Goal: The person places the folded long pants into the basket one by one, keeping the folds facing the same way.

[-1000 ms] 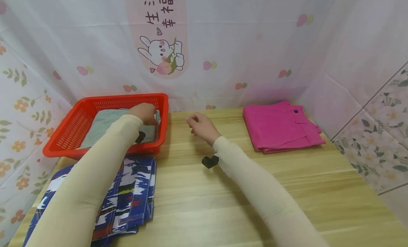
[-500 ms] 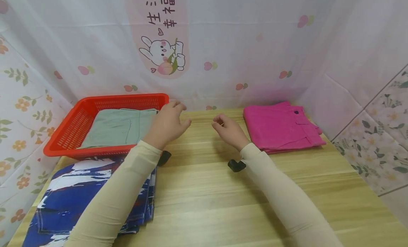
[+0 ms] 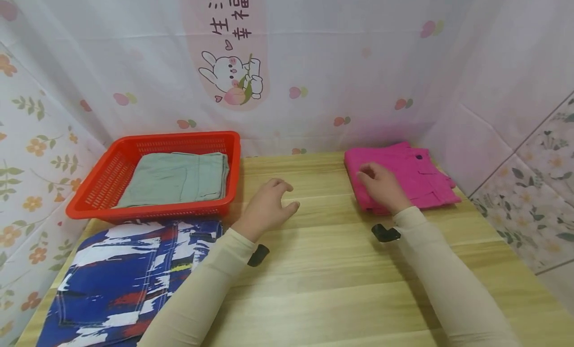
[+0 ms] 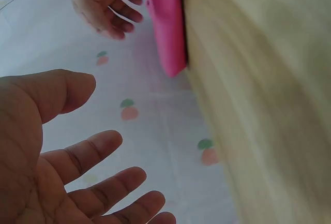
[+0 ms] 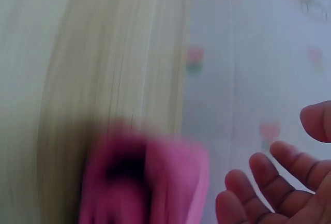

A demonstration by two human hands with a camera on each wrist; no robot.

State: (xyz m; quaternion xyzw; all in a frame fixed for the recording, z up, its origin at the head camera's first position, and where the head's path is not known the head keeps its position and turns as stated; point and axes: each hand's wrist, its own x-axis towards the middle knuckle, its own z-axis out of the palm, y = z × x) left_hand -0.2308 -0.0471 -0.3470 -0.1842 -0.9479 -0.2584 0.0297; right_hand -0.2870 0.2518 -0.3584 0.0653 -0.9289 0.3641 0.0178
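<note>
My left hand (image 3: 274, 200) hovers over the wooden table (image 3: 323, 267) in the middle, fingers relaxed and spread, holding nothing; the left wrist view shows its bare palm (image 4: 62, 177). My right hand (image 3: 376, 181) is over the left edge of a folded pink garment (image 3: 417, 175) at the back right. Its fingers (image 5: 271, 185) are loosely bent and hold nothing. From the left wrist view the right hand (image 4: 101, 6) is a little apart from the pink garment (image 4: 168, 27). In the right wrist view the pink garment (image 5: 139, 182) is blurred.
A red plastic basket (image 3: 112, 170) at the back left holds a folded grey-green garment (image 3: 179, 177). A folded blue, white and red patterned garment (image 3: 116, 282) lies in front of it at the table's left edge. Curtain walls close in the back and sides.
My left hand has left the grey-green garment in the basket and moved right and nearer, to the table's middle. My right hand has travelled right, from mid-table to the pink garment.
</note>
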